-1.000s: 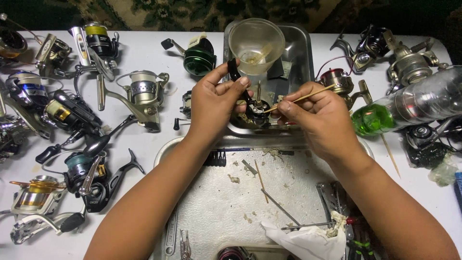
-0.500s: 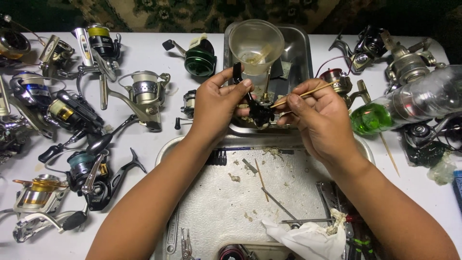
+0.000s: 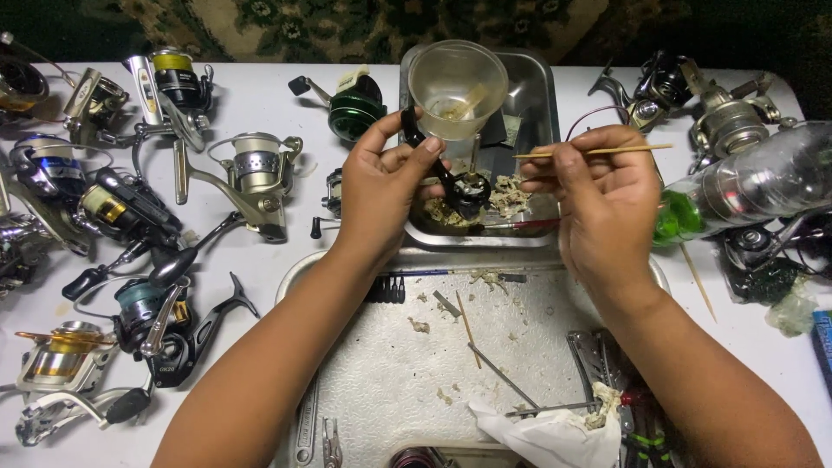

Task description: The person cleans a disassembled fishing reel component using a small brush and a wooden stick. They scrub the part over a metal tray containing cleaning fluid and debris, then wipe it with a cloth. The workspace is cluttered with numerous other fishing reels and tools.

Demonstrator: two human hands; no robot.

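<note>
Black reel part [image 3: 464, 186] in left hand [image 3: 386, 186]

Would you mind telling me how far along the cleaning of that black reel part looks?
Done: scraped-off grime lies in the steel pan and on the white towel. In hand: the left hand holds the black reel part over the pan; the right hand holds a wooden stick. Left: many reels remain on the table.
</note>
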